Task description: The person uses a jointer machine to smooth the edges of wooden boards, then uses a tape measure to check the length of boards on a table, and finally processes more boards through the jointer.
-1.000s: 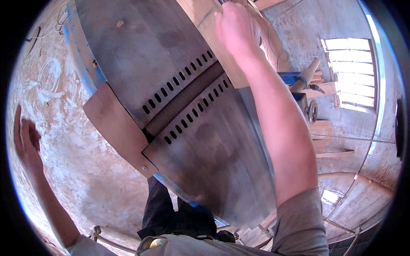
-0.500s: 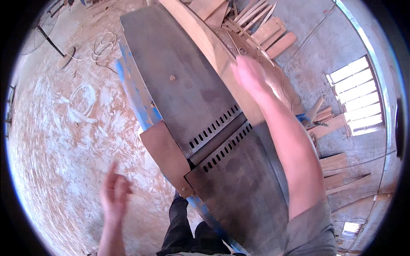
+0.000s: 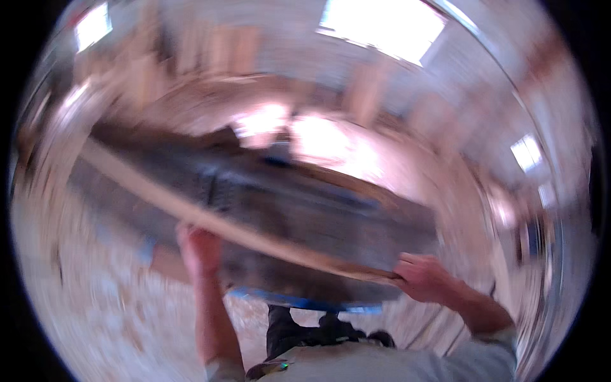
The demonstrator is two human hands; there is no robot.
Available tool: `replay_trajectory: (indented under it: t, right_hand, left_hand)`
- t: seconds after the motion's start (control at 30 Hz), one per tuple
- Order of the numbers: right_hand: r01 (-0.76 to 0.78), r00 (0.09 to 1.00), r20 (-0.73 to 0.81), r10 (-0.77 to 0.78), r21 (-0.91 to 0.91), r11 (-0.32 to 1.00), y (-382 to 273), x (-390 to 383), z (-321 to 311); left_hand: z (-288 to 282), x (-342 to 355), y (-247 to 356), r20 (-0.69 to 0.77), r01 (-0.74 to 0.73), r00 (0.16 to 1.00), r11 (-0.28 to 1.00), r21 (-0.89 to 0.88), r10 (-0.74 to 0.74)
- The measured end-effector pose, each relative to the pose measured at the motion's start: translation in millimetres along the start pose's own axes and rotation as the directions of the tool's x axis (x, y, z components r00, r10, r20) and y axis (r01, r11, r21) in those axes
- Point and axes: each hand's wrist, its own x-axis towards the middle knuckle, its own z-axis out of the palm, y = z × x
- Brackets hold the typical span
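A long, narrow wooden board (image 3: 261, 239) runs slantwise over the dark metal table of a jointer (image 3: 344, 232), from far left to near right. My left hand (image 3: 201, 252) is closed on its near edge, left of the middle. At the board's right end, my right hand (image 3: 425, 277) has its fingers wrapped round it. Blur hides whether the board touches the table along its length.
A blue edge (image 3: 305, 300) of the machine's base shows just ahead of my legs. Behind the machine, blurred wood pieces (image 3: 223, 48) lean by the wall. A bright window (image 3: 382, 25) is above them.
My view has swung round, so the jointer now lies crosswise. My left hand, earlier free above the floor, has taken hold of the board. My right hand is now at the board's right end.
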Motion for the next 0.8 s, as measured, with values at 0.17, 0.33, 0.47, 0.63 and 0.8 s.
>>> replay_trajectory:
  t: [0.17, 0.33, 0.47, 0.63, 0.8]
  right_hand:
    - [-0.216, 0.970, -0.085, 0.230, 0.147, 0.965, 26, -138, 81]
    - [-0.352, 0.906, -0.134, 0.401, 0.287, 0.891, 78, -263, 155]
    - [-0.355, 0.776, -0.401, 0.487, 0.362, 0.862, 109, -381, 198]
    - [-0.392, 0.523, -0.539, 0.660, 0.536, 0.748, 153, -428, 282]
    - [-0.372, 0.400, -0.488, 0.776, 0.687, 0.624, 184, -471, 271]
  left_hand:
    - [-42, -50, -33, -0.012, 0.129, 0.991, 0.954, 0.272, -0.130]
    - [128, -156, -165, -0.266, -0.006, 0.952, 0.876, 0.482, 0.153]
    - [214, -209, -232, -0.035, -0.146, 0.974, 0.737, 0.660, 0.224]
    - [354, -234, -349, 0.320, -0.383, 0.922, 0.637, 0.669, 0.219]
    - [438, -270, -476, 0.524, -0.392, 0.850, 0.728, 0.563, 0.052]
